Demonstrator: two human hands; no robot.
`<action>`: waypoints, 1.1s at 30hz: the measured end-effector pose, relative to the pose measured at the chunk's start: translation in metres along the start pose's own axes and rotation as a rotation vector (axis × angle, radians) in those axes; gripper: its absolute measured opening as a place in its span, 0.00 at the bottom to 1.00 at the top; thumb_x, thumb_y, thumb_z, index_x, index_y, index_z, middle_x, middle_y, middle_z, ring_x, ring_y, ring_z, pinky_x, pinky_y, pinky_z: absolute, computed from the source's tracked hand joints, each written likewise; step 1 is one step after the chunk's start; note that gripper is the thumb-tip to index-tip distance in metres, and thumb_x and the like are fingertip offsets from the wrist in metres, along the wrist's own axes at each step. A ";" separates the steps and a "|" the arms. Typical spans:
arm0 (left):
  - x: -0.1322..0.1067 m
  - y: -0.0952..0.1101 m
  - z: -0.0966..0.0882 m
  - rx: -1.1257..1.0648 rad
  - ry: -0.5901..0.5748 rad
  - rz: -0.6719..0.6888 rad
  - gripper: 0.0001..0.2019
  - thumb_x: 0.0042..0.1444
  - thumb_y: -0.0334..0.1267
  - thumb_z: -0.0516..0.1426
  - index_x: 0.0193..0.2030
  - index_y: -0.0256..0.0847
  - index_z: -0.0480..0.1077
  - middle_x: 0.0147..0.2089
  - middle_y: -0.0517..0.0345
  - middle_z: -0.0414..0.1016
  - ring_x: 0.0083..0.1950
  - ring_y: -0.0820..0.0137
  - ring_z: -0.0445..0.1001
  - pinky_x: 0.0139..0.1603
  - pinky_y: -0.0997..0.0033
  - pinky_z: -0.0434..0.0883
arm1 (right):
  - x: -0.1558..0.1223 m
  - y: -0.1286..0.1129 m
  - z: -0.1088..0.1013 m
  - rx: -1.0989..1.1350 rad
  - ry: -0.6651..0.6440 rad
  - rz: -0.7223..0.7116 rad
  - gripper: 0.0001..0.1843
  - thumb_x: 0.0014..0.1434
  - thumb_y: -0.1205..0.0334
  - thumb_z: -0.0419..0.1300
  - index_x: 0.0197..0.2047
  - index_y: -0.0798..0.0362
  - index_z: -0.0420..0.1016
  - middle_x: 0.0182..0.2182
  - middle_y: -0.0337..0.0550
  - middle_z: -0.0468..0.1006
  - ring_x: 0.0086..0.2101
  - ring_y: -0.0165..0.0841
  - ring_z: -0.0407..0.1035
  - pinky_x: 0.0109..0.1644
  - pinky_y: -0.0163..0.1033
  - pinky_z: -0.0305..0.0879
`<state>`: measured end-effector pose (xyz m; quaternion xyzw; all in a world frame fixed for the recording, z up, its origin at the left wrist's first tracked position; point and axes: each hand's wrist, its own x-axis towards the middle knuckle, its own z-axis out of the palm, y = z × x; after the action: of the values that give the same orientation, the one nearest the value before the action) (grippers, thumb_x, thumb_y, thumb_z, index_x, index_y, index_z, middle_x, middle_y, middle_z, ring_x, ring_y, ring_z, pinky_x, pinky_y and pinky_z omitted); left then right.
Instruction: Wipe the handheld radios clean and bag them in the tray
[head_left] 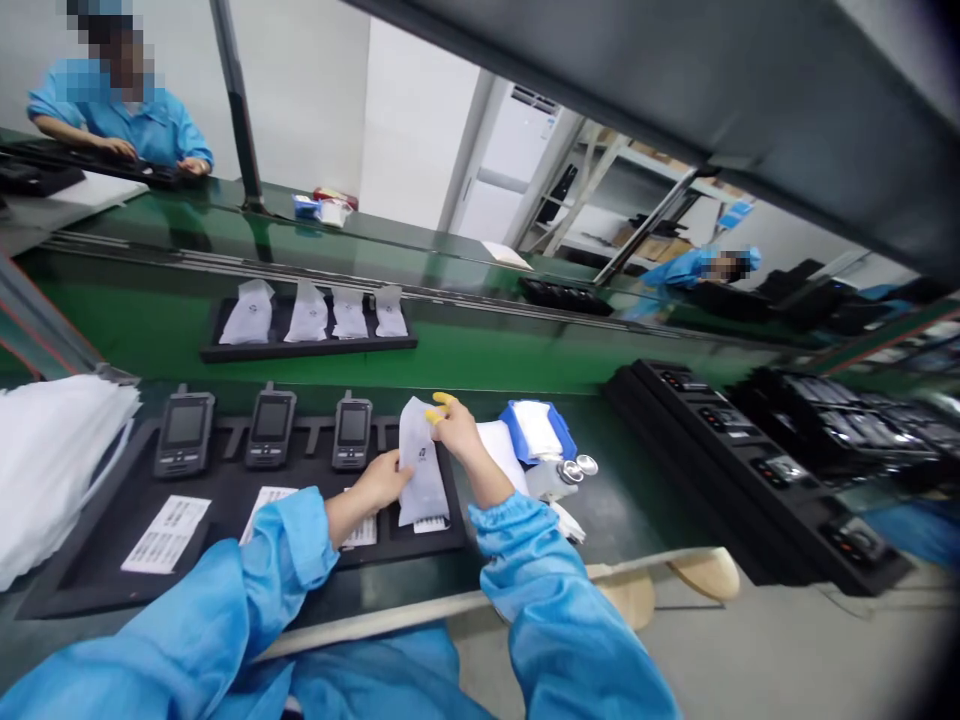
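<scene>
My left hand (381, 480) grips the left edge of a white translucent pouch (422, 475) with a small dark logo. The pouch stands tilted over the right end of a black foam tray (300, 545); what is inside it cannot be made out. At its upper right edge, my right hand (455, 430), with yellow finger cots, has its fingers closed on the pouch. Left of my hands, three black handheld devices with stub antennas, a left one (185, 433), a middle one (271, 428) and a right one (352, 430), rest in the tray. Barcode label sheets (166, 534) lie in front of them.
White pouches are stacked (56, 460) at the left. Behind, a black tray (307, 349) holds several filled pouches. To the right are a blue box (559, 425), a clear bottle (551, 482) and stacked black trays (750, 480). One co-worker (124, 110) sits across; another (697, 268) is farther right.
</scene>
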<state>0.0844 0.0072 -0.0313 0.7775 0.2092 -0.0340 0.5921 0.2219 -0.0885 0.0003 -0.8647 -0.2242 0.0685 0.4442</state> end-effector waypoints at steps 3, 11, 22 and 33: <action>0.000 0.006 -0.012 0.117 0.027 0.025 0.13 0.61 0.40 0.57 0.49 0.36 0.69 0.50 0.51 0.72 0.48 0.63 0.73 0.49 0.55 0.72 | 0.000 0.014 -0.029 -0.191 -0.011 0.088 0.17 0.61 0.56 0.59 0.52 0.55 0.69 0.45 0.44 0.76 0.40 0.33 0.72 0.48 0.46 0.69; -0.023 0.013 -0.022 0.137 0.110 0.140 0.19 0.54 0.38 0.58 0.53 0.37 0.68 0.53 0.45 0.73 0.38 0.66 0.77 0.49 0.60 0.71 | -0.044 0.054 -0.054 -0.641 -0.033 0.244 0.12 0.61 0.58 0.60 0.44 0.57 0.73 0.44 0.45 0.75 0.44 0.35 0.71 0.51 0.48 0.68; -0.055 0.034 -0.029 -0.269 0.131 0.242 0.28 0.41 0.50 0.64 0.48 0.36 0.73 0.51 0.42 0.76 0.51 0.55 0.75 0.54 0.54 0.69 | -0.082 -0.021 -0.063 -0.788 0.175 0.000 0.15 0.64 0.64 0.50 0.43 0.58 0.76 0.40 0.55 0.77 0.42 0.39 0.71 0.47 0.41 0.64; -0.101 0.053 -0.103 -0.704 0.299 0.189 0.30 0.41 0.59 0.65 0.41 0.32 0.75 0.39 0.45 0.80 0.42 0.55 0.78 0.44 0.59 0.74 | -0.073 -0.112 -0.003 0.342 -0.041 -0.199 0.26 0.49 0.47 0.63 0.48 0.51 0.74 0.44 0.49 0.77 0.39 0.38 0.72 0.43 0.44 0.69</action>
<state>-0.0082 0.0639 0.0776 0.5391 0.2195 0.2082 0.7860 0.1211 -0.0674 0.0854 -0.7488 -0.3025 0.0789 0.5845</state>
